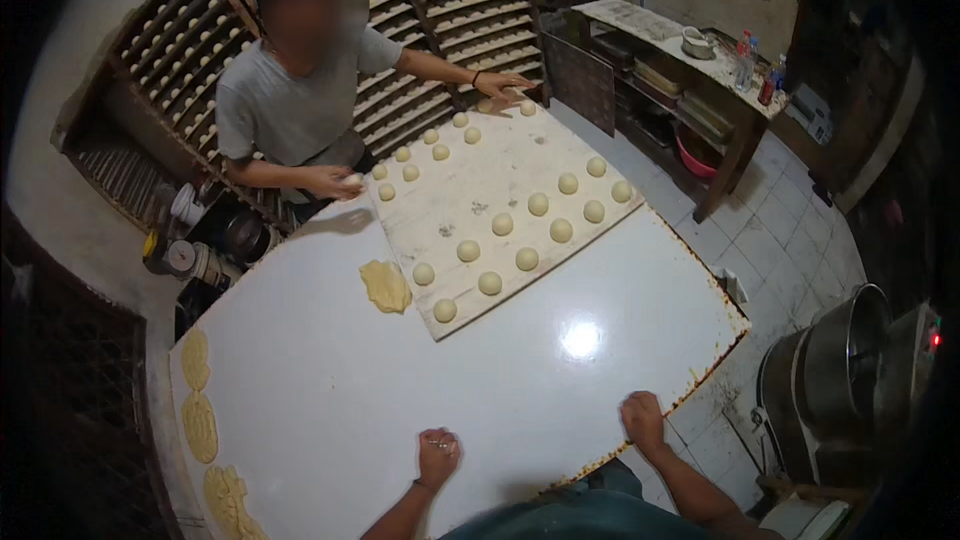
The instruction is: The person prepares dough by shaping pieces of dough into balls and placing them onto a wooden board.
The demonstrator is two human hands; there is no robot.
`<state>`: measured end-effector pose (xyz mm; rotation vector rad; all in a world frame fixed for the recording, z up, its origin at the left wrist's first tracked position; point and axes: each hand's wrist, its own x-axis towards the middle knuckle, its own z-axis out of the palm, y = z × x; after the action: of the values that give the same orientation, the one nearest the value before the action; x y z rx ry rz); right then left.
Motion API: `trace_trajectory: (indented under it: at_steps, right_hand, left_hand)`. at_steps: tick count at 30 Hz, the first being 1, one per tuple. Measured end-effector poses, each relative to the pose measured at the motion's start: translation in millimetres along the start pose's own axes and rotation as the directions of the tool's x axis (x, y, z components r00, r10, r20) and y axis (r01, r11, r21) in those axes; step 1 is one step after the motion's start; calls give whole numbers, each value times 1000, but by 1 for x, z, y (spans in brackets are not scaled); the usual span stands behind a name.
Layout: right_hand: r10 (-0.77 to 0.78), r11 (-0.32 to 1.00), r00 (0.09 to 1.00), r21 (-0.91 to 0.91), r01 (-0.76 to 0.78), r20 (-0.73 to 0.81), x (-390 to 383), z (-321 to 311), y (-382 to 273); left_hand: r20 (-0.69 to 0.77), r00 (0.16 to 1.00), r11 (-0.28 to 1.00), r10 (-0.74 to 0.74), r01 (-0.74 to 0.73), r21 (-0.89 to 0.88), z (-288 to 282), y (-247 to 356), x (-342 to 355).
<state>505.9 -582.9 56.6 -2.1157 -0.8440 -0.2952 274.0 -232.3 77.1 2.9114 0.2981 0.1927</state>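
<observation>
Nearest, on the wearer's side of the wooden board (450,195), the left grip (438,455) and right grip (643,422) are both clenched into fists over the white table (330,440); no dough shows in either. Loosening them would help, since soft dough probably handles best under a light, cupped palm. Well to the left of the board, three flattened dough pieces (200,427) lie along the table's edge — better lifted from beneath, I'd judge, so they don't stretch. A loose dough lump (385,287), just beside the board's left edge, looks easier to work from.

The dough balls (561,230) sit on the board itself, in loose rows toward its near and far sides. Keeping gaps between them should stop them sticking together.

At the board's far end, a co-worker's left hand (498,87) is among the balls; their right hand (325,182), off its left side, holds one — so leave both room. Behind the board, racks (480,5) carry many more pieces.
</observation>
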Motion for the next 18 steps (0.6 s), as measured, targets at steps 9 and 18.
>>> trace_trajectory:
  at_steps: [9,18]
  right_hand:
    - [78,996,996,-42,-80,-41,10,28,-41]
    - [186,974,979,-116,-195,-83,16,41,-59]
  left_hand:
    - [-300,897,905,-326,204,-372,40,11,-31]
    - [-287,789,826,-544,443,-348,21,10,-11]
